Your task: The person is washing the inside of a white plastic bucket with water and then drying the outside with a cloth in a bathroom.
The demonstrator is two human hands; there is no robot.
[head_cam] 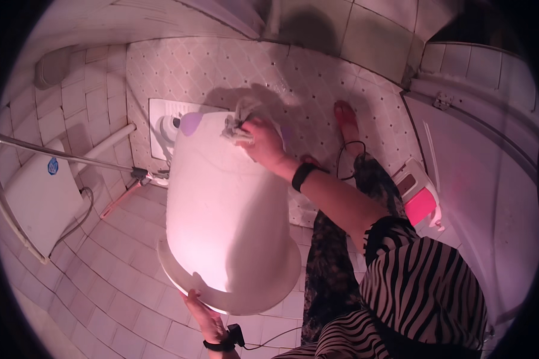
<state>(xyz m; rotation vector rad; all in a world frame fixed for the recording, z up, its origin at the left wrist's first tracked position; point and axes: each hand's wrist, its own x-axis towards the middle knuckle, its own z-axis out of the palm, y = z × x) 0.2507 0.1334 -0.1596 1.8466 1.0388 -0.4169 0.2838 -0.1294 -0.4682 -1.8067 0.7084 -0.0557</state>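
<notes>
A large white plastic tub (215, 188) with a flared rim and lilac feet lies tipped in front of me, its underside towards the top of the view. My right hand (265, 141) presses a crumpled grey-white cloth (239, 130) against the edge of the tub's base. At the bottom, my left hand (203, 314) grips the tub's rim from outside, thumb over the edge. Both wrists wear black bands. The inside of the tub is hidden.
A squat toilet (159, 116) is set in the tiled floor behind the tub. A metal rail (67, 155) and a white panel (45, 197) are at the left wall. A white and pink plastic container (420, 204) stands right, beside a pale door (471, 179).
</notes>
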